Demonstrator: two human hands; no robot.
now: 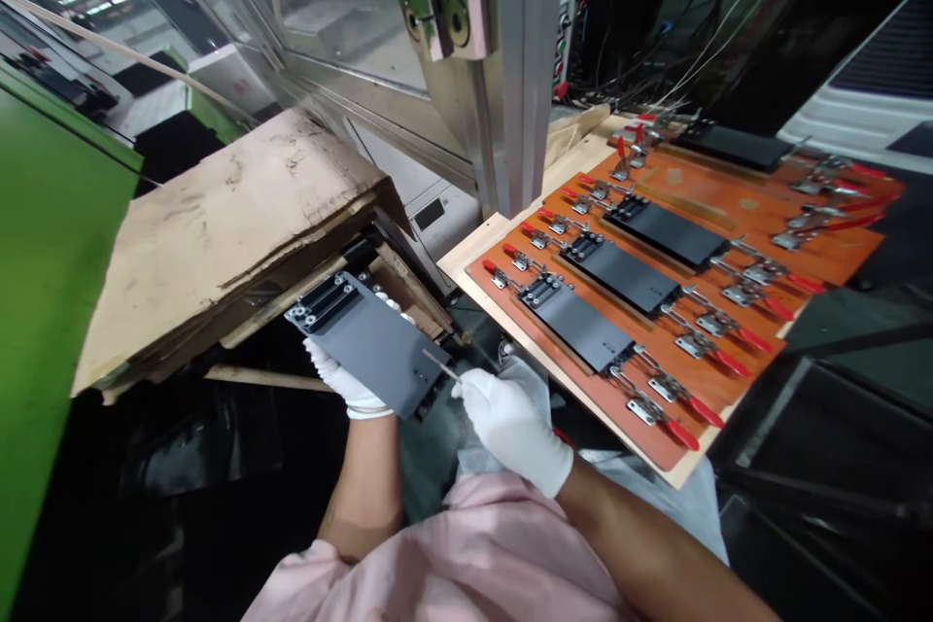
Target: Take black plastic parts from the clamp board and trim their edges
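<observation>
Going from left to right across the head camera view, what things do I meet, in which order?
Green machine panel → torn cardboard → black metal plate → white-gloved right hand → orange board with red-handled clamps

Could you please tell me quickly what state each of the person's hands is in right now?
Left hand: closed, holding a dark grey plate.
Right hand: closed, holding a thin pick over the plate.
</observation>
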